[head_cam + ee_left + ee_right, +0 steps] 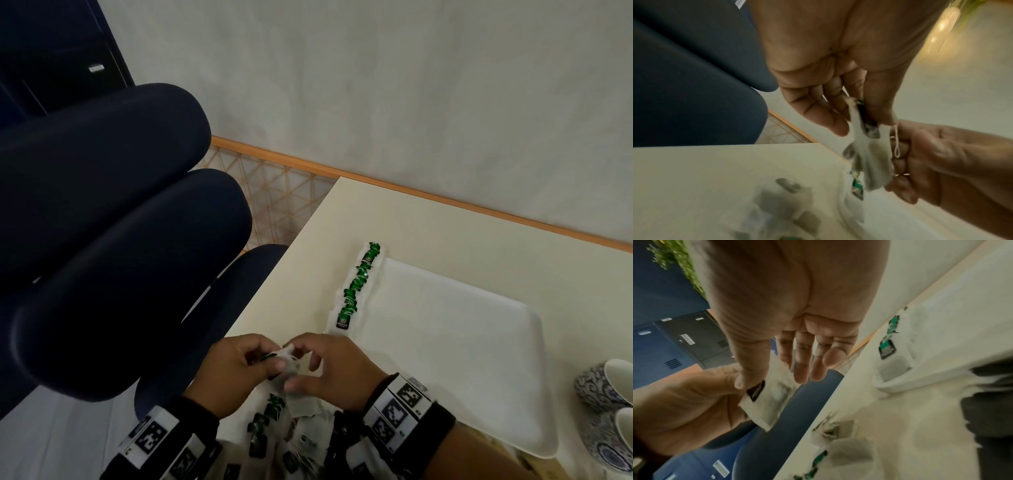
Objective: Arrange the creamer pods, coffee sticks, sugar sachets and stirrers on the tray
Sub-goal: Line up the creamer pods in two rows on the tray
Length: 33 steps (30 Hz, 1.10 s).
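Both hands meet over the table's near left corner and hold one white tea bag (287, 359) with a dark green tag between them. My left hand (260, 359) pinches its tag end, which shows up close in the left wrist view as the tea bag (869, 154) hanging from the fingers. My right hand (308, 358) pinches the other edge with thumb and forefinger; in the right wrist view the tea bag (768, 399) sits under the thumb. A white tray (479, 342) lies to the right. A row of green-tagged tea bags (356, 287) lines its left rim.
A loose pile of tea bags (274, 428) lies on the cream table (428, 222) below my hands. Blue-patterned cups (603, 387) stand at the right edge. A dark blue chair (120, 240) is close on the left, beyond the table edge.
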Tool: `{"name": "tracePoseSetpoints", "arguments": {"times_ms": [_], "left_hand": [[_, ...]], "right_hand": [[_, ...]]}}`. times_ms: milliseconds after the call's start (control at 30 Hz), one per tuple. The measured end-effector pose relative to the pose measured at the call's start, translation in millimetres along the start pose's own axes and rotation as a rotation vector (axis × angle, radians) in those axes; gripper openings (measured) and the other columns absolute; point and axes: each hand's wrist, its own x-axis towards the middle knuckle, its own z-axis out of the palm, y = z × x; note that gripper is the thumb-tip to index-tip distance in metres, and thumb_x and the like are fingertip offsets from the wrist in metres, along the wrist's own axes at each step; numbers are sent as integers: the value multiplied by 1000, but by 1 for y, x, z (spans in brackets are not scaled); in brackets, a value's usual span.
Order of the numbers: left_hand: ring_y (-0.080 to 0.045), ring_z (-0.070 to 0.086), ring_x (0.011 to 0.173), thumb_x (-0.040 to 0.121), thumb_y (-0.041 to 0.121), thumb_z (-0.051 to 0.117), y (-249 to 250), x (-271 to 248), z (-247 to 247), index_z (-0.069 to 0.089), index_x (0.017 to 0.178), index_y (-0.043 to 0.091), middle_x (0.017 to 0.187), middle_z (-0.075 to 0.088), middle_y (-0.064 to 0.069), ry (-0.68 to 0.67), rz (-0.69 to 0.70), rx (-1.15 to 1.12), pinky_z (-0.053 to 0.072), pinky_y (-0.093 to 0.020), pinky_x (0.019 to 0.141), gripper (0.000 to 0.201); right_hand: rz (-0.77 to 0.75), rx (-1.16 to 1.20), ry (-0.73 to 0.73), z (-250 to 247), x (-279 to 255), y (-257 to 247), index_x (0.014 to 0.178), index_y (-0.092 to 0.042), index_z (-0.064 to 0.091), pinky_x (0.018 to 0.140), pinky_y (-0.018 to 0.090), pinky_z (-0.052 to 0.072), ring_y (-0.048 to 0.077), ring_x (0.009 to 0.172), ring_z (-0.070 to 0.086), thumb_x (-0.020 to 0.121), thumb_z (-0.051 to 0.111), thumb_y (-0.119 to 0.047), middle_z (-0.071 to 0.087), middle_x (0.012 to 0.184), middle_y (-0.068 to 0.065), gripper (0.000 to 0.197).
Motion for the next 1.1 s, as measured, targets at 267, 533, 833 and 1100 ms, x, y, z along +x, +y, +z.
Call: {"name": "tracePoseSetpoints", "arguments": {"times_ms": [267, 533, 833, 1100], "left_hand": [[-18, 65, 93, 47, 47, 86, 4, 0, 4, 73, 94, 27, 97, 70, -5, -34, -67, -308, 55, -31, 79, 53], [-38, 67, 97, 90, 4, 61, 15, -5, 11, 68, 108, 6, 104, 70, -21, -199, -249, -514, 56, -47, 82, 20], [-38, 69, 89, 66, 8, 83, 16, 0, 13, 69, 103, 3, 97, 73, -19, -25, -188, -495, 58, -45, 74, 40], [-31, 70, 87, 90, 9, 56, 21, 4, 17, 63, 108, 7, 98, 73, -14, 51, -161, -547, 58, -38, 67, 19]], "right_hand": [[-26, 155, 81, -7, 1, -8, 70, -10, 60, 57, 14, 35, 2, 58, 46, 83, 73, -37, 51, 62, -8, 32], [90, 303, 90, -11, 3, -10, 97, -34, 53, 60, 18, 44, 4, 57, 49, 80, 75, -27, 53, 64, -8, 29], [101, 329, 122, -17, -2, -14, 109, -36, 45, 57, 14, 38, 9, 59, 46, 73, 82, -25, 56, 69, 4, 53], [72, 338, 167, -21, -1, -10, 109, -39, 52, 63, 23, 43, 11, 61, 49, 74, 80, -23, 54, 66, 4, 47]]}}
